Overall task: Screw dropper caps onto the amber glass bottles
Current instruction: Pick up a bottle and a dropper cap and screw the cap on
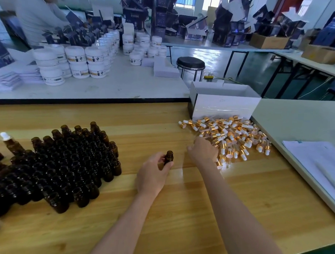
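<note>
One bottle [168, 157] clamped in left hand [153, 174] fingers; right hand [203, 151] fingers, state unclear, among caps [229, 133] by white box [225, 104]

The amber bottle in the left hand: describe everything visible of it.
The bottle is small, of dark amber glass as it looks, with a round body, a narrower neck and no cap on its mouth. It is roughly upright, over the wooden table. The left hand grips its lower body, fingers curled round it; the neck shows above them.
</note>
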